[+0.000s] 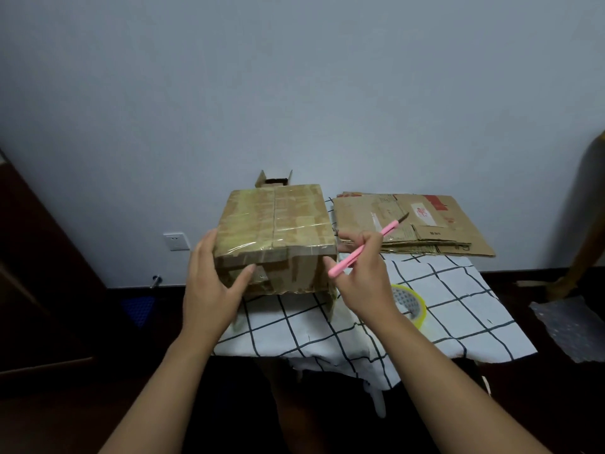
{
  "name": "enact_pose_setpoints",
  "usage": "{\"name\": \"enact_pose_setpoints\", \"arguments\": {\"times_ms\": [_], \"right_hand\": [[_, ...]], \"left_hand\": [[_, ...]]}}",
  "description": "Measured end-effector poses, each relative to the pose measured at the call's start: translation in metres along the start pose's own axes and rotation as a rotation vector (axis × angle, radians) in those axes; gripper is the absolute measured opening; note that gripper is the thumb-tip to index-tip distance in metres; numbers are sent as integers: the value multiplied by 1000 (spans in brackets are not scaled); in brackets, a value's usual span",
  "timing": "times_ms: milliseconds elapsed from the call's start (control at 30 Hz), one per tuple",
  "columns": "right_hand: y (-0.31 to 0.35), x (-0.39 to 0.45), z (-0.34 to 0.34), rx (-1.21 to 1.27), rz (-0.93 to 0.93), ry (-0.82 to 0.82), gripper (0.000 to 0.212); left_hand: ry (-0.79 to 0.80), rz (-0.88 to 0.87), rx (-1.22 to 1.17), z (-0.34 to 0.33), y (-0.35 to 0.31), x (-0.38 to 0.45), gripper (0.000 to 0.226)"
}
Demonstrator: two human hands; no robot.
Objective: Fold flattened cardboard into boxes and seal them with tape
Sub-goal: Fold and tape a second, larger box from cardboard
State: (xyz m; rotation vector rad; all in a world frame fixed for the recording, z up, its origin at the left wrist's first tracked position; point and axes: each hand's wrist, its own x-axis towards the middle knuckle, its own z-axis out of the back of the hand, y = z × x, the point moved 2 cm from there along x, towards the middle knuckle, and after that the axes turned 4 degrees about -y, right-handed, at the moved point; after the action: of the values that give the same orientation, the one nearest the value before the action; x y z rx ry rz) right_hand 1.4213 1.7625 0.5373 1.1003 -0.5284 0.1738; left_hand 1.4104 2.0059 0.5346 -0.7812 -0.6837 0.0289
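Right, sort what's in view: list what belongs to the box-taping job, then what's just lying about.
Job in hand:
- taped cardboard box, steadied by the left hand
- pink cutter, held in the right hand
- tape roll
- flattened cardboard stack
- small open box behind

Lying about:
- checked cloth
- bubble wrap on the floor
- wall socket

I see a tan-brown cardboard box (pixel 276 235) wrapped in glossy clear tape with a yellowish sheen, and a pink-handled cutter (pixel 366 247) with a dark blade in my right hand (pixel 363 280). The counter wears a white cloth (pixel 451 309) crossed by a thin black grid, with a yellow-rimmed tape roll (pixel 414 304) on it, its core printed with a small pale check. The flat cardboard stack (pixel 412 224) is the same brown with red print and a white label, the wall (pixel 294 77) is pale grey-blue
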Motion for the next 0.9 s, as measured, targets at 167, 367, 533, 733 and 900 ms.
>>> {"name": "enact_pose_setpoints", "arguments": {"times_ms": [167,367,533,733,900], "right_hand": [[0,-4,-14,-16,-31,-139,48],[-1,-9,-21,40,-96,-245,33],[0,-10,-19,-29,-94,-211,35],[9,-12,-13,8,-89,-100,44],[19,-15,-19,159,-224,-172,35]], "left_hand": [[-86,233,-169,-6,7,-7,77],[-72,332,-336,-15,9,-19,69],[-5,348,-441,-13,17,-18,70],[-54,381,-610,3,10,-12,68],[-138,441,-589,1,19,-5,32]]}}
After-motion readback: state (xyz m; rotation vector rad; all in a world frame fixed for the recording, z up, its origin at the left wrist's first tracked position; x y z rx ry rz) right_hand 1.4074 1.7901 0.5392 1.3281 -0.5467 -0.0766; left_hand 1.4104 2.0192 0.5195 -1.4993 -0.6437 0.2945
